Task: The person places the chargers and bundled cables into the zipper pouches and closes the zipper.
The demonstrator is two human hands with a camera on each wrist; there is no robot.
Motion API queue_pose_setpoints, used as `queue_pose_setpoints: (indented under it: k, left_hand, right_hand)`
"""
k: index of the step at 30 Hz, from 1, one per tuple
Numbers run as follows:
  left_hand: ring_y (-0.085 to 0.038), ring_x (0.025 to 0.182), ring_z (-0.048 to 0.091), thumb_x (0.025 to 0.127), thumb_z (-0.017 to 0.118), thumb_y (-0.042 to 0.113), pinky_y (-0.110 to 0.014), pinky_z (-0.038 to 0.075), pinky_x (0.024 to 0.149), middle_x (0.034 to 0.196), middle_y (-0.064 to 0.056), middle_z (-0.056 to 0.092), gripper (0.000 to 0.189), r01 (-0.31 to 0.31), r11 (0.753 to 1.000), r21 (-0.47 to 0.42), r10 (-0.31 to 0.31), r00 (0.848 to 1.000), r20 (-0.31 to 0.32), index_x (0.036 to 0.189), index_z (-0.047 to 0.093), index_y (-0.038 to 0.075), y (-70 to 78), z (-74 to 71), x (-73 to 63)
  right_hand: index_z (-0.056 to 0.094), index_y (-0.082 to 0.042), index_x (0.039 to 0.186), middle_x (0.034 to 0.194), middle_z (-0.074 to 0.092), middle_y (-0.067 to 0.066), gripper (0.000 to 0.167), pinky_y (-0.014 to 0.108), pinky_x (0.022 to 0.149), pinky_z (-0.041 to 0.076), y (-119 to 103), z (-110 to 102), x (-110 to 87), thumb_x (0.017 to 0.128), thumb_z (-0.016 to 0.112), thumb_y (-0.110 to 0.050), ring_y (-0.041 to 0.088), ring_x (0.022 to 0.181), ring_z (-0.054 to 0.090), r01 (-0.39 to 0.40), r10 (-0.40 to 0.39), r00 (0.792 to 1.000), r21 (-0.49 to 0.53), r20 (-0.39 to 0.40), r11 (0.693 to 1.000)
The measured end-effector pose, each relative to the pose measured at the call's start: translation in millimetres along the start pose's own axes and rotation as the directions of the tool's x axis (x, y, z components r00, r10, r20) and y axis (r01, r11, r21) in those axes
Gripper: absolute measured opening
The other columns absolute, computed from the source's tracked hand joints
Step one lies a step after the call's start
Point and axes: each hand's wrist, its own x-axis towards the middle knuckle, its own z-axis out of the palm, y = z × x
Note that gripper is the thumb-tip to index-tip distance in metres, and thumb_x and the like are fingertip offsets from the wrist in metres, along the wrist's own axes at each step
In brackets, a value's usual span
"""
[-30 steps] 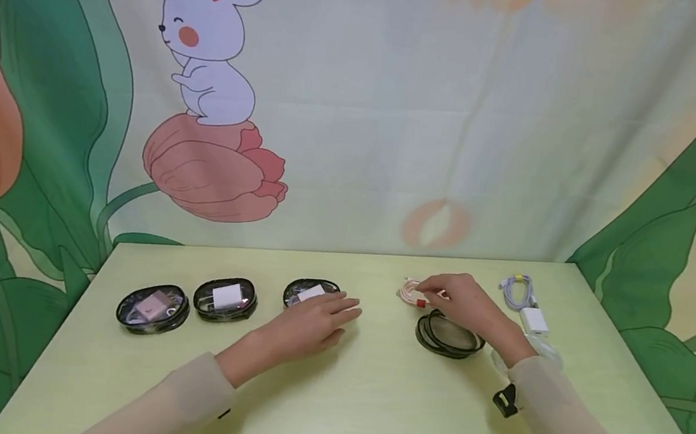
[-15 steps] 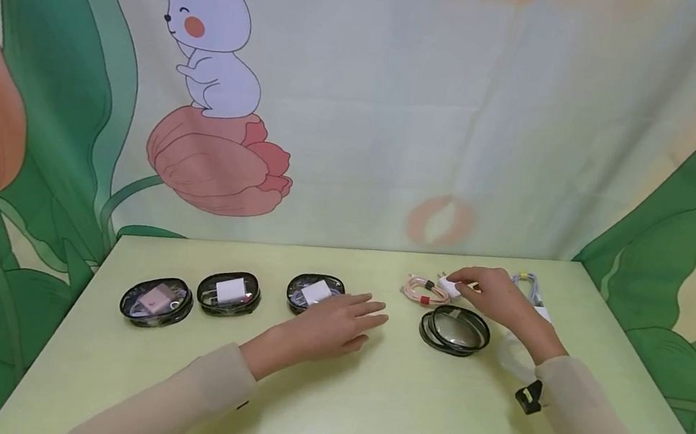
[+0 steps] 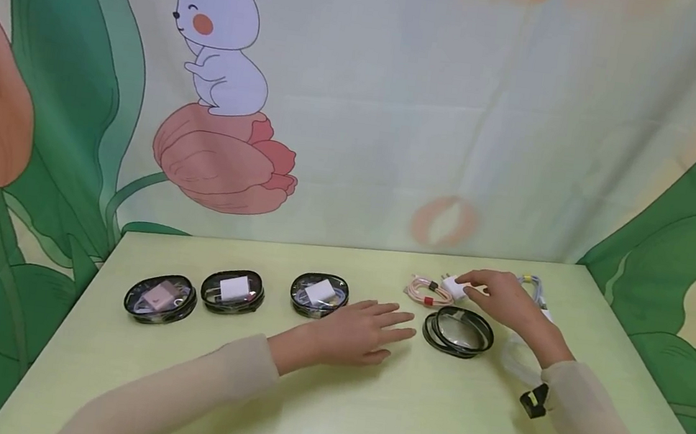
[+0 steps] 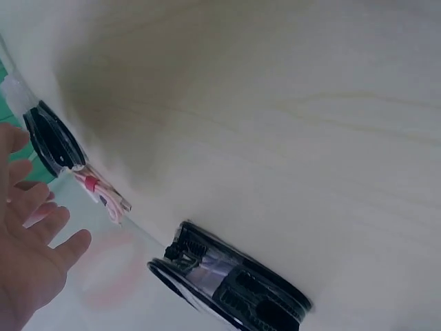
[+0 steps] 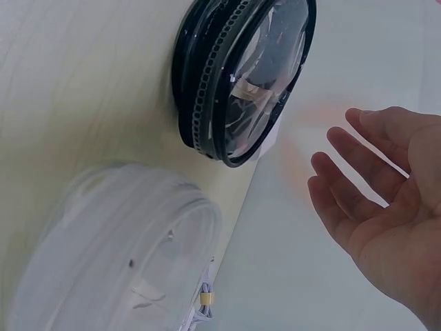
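Observation:
My right hand (image 3: 501, 297) hovers by a white charger plug (image 3: 453, 286), its fingertips overlapping the plug's right end in the head view. In the right wrist view its fingers are loosely bent with nothing between them. The plug rests beside a coiled pink cable (image 3: 428, 292) with red and black ties. In front of both lies a clear oval zip case (image 3: 459, 332) with black trim. To its left, my left hand (image 3: 359, 334) is spread palm down over the table, holding nothing; the left wrist view shows its fingers apart.
Three packed black-trimmed cases, a left one (image 3: 160, 298), a middle one (image 3: 233, 291) and a right one (image 3: 319, 295), stand in a row. A frosted white case (image 5: 124, 248) lies near my right wrist. A purple cable (image 3: 533, 287) lies behind my right hand.
My right hand has moved right, off the pink cable, and the white charger plug now shows beside that cable. My left hand has slid right, uncovering the third packed case.

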Motion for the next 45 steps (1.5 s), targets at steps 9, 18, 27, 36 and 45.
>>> queue_pose_setpoints:
  k: [9, 18, 27, 36, 45]
  left_hand:
    - [-0.028, 0.15, 0.034, 0.106, 0.051, 0.038, -0.042, 0.036, 0.117, 0.165, -0.004, 0.03, 0.06, -0.037, 0.999, -0.007, 0.037, 0.999, 0.017, 0.161, 0.032, 0.02, 4.4, 6.1, 27.6]
    - [-0.027, 0.154, 0.023, 0.108, 0.049, 0.033, -0.039, 0.026, 0.122, 0.168, -0.005, 0.023, 0.06, -0.074, 0.996, -0.046, 0.075, 0.997, 0.026, 0.162, 0.028, 0.018, 3.3, 6.0, 54.6]
    - [-0.027, 0.154, 0.023, 0.107, 0.05, 0.027, -0.037, 0.021, 0.124, 0.167, -0.007, 0.027, 0.06, -0.094, 0.995, -0.037, 0.095, 0.994, 0.051, 0.161, 0.029, 0.014, 0.1, 6.1, 70.8]
    - [-0.025, 0.153, 0.025, 0.105, 0.054, 0.022, -0.038, 0.025, 0.123, 0.163, -0.005, 0.036, 0.054, -0.078, 0.997, -0.028, 0.08, 0.994, 0.075, 0.157, 0.039, 0.016, 0.9, 9.0, 68.4]
    - [-0.02, 0.13, 0.054, 0.099, 0.064, 0.013, -0.034, 0.051, 0.1, 0.142, -0.003, 0.054, 0.048, -0.094, 0.995, 0.03, 0.094, 0.995, -0.011, 0.146, 0.054, 0.02, 5.3, 7.3, 58.1]
  right_hand:
    - [0.071, -0.004, 0.125, 0.125, 0.069, 0.019, 0.027, 0.055, 0.092, 0.054, 4.0, -0.5, -2.9, 0.101, 0.06, -0.01, 0.039, 0.112, 0.065, -0.001, 0.001, 1.0, -0.006, -0.008, 1.0]
    - [0.072, -0.003, 0.122, 0.122, 0.069, 0.02, 0.025, 0.054, 0.09, 0.055, 7.4, 6.5, -5.7, 0.1, 0.062, -0.008, 0.039, 0.108, 0.066, 0.006, -0.006, 1.0, 0.013, -0.012, 1.0]
    - [0.072, -0.002, 0.121, 0.12, 0.07, 0.021, 0.024, 0.053, 0.085, 0.057, 10.8, 11.2, -6.8, 0.1, 0.061, -0.007, 0.038, 0.103, 0.068, 0.007, -0.007, 1.0, 0.004, -0.027, 1.0]
    - [0.072, -0.003, 0.122, 0.121, 0.07, 0.02, 0.025, 0.053, 0.088, 0.056, 9.3, 11.3, -9.2, 0.1, 0.061, -0.007, 0.038, 0.107, 0.067, 0.002, -0.002, 1.0, 0.014, -0.013, 1.0]
    - [0.073, -0.003, 0.121, 0.12, 0.071, 0.017, 0.024, 0.053, 0.088, 0.056, 11.2, 13.8, -12.9, 0.1, 0.062, -0.007, 0.036, 0.106, 0.068, -0.011, 0.012, 1.0, 0.02, -0.005, 1.0]
